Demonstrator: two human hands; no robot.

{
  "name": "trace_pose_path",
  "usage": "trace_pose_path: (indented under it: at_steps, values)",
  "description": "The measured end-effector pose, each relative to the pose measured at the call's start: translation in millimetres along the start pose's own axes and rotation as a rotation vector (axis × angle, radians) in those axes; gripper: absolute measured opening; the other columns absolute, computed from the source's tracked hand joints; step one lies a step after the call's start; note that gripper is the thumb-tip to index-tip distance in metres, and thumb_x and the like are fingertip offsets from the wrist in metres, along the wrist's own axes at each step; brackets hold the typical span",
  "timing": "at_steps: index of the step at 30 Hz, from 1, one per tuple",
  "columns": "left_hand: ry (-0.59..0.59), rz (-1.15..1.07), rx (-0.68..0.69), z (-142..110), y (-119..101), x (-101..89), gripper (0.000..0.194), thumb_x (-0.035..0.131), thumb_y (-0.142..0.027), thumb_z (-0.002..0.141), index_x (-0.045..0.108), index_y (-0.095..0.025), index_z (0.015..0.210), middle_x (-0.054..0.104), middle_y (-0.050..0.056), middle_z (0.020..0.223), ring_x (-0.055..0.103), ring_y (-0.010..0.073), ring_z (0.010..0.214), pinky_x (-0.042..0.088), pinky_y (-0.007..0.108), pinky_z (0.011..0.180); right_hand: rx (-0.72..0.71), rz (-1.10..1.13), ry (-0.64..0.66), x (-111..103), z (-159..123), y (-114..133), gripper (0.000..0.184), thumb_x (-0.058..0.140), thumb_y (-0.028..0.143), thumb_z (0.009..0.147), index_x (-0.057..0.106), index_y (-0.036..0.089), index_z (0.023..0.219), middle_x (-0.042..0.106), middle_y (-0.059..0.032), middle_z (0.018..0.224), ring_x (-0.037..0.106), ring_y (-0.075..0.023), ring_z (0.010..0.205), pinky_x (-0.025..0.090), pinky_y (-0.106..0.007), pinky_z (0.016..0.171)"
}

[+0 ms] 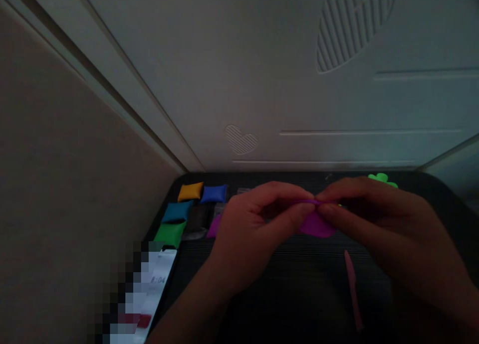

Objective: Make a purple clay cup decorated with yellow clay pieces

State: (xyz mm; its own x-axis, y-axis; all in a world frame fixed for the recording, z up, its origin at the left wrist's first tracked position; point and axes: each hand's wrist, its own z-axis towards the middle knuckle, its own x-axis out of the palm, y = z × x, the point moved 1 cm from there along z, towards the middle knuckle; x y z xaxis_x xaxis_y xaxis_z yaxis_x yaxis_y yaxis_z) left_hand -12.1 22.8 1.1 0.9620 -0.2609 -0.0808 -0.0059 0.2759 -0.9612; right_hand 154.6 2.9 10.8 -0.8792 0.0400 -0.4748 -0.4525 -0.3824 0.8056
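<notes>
One purple piece [318,228] between two hands [247,227] [392,214] — one pink knife [352,286].

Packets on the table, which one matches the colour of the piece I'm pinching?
The purple packet, partly hidden behind your left hand. It shares the purple of the pinched piece; the orange, blue, teal, green and dark packets don't.

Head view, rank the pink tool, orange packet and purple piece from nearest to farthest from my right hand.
1. Purple piece: pinched in the right hand.
2. Pink tool: below that hand in view.
3. Orange packet: far off, back left.
</notes>
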Motion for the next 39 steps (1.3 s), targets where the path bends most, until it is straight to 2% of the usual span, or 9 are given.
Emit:
trace_pose_path:
  at_steps: [6, 12, 19, 24, 27, 30, 32, 36, 39]
  values:
    - [0.013, -0.140, -0.070, -0.3, 3.8, 0.0, 0.015, 0.065, -0.017, 0.074, 0.064, -0.026, 0.086, 0.070, -0.006, 0.077, 0.066, 0.0071, 0.068, 0.053, 0.012, 0.059, -0.023, -0.005, -0.019, 0.3, 0.2, 1.9, 0.022, 0.064, 0.021, 0.076, 0.062, 0.033, 0.094, 0.066, 0.0095, 0.084, 0.062, -0.0067, 0.071, 0.048, -0.015, 0.061]
    - [0.100, -0.201, -0.160, 0.1, 1.5, -1.9, 0.019, 0.063, -0.016, 0.076, 0.060, -0.025, 0.092, 0.070, -0.005, 0.079, 0.065, 0.0065, 0.063, 0.053, 0.012, 0.056, -0.014, -0.058, 0.008, -0.1, 1.3, 2.6, 0.013, 0.062, 0.022, 0.078, 0.062, 0.030, 0.089, 0.064, 0.0085, 0.077, 0.059, -0.0067, 0.067, 0.045, -0.016, 0.058]
    - [0.014, -0.056, -0.160, 1.7, -3.5, 2.0, 0.006, 0.063, -0.017, 0.075, 0.062, -0.019, 0.081, 0.068, -0.003, 0.072, 0.064, 0.0065, 0.063, 0.051, 0.012, 0.057, -0.099, -0.159, -0.105, 3.3, 2.6, -1.2, 0.014, 0.065, 0.020, 0.074, 0.061, 0.027, 0.086, 0.062, 0.0059, 0.079, 0.057, -0.0089, 0.072, 0.044, -0.020, 0.063]
    - [-0.065, 0.015, -0.082, -0.8, -0.1, 2.8, 0.007, 0.064, -0.020, 0.076, 0.065, -0.022, 0.082, 0.068, -0.004, 0.081, 0.063, 0.0070, 0.069, 0.051, 0.014, 0.061, -0.129, -0.114, -0.184, 6.0, 1.7, -1.8, 0.011, 0.064, 0.019, 0.075, 0.061, 0.025, 0.083, 0.062, 0.0030, 0.089, 0.058, -0.0122, 0.084, 0.045, -0.024, 0.072]
    - [-0.111, 0.012, -0.045, -1.6, 3.1, 2.4, 0.008, 0.063, -0.020, 0.077, 0.064, -0.023, 0.084, 0.067, -0.004, 0.076, 0.062, 0.0064, 0.063, 0.049, 0.013, 0.056, -0.086, -0.076, -0.210, 7.6, 1.3, -2.9, 0.020, 0.066, 0.023, 0.074, 0.061, 0.027, 0.092, 0.062, 0.0024, 0.090, 0.059, -0.0133, 0.081, 0.047, -0.026, 0.069]
    - [-0.135, 0.046, 0.013, -2.0, 4.0, 3.5, 0.011, 0.062, -0.019, 0.078, 0.063, -0.023, 0.088, 0.068, -0.004, 0.077, 0.064, 0.0083, 0.066, 0.052, 0.016, 0.058, -0.090, -0.122, -0.231, 7.4, 1.7, -3.7, 0.016, 0.064, 0.023, 0.076, 0.061, 0.027, 0.091, 0.064, 0.0021, 0.087, 0.060, -0.0133, 0.076, 0.048, -0.026, 0.065]
    - [-0.129, 0.167, 0.081, -2.1, 2.9, 5.6, 0.016, 0.062, -0.017, 0.077, 0.062, -0.023, 0.092, 0.068, -0.002, 0.084, 0.065, 0.0105, 0.073, 0.054, 0.020, 0.066, -0.147, -0.194, -0.251, 5.9, 2.2, -3.7, 0.012, 0.062, 0.021, 0.077, 0.062, 0.026, 0.088, 0.064, 0.0014, 0.085, 0.060, -0.0141, 0.078, 0.048, -0.027, 0.067]
    - [-0.130, 0.492, 0.308, -2.9, -0.8, 10.1, 0.022, 0.062, -0.013, 0.075, 0.062, -0.023, 0.095, 0.068, -0.002, 0.093, 0.063, 0.0113, 0.084, 0.052, 0.023, 0.078, -0.281, -0.372, -0.198, 1.2, 2.6, -2.1, 0.020, 0.062, 0.018, 0.076, 0.062, 0.027, 0.095, 0.065, 0.0001, 0.090, 0.060, -0.0152, 0.083, 0.048, -0.029, 0.073]
    - [-0.166, 0.623, 0.441, -4.7, -1.1, 10.2, 0.021, 0.060, -0.011, 0.076, 0.062, -0.023, 0.094, 0.069, -0.002, 0.092, 0.064, 0.0116, 0.084, 0.052, 0.024, 0.079, -0.272, -0.453, -0.212, -2.4, 2.5, 0.0, 0.024, 0.060, 0.021, 0.078, 0.060, 0.026, 0.101, 0.066, -0.0007, 0.091, 0.061, -0.0156, 0.081, 0.048, -0.029, 0.070]
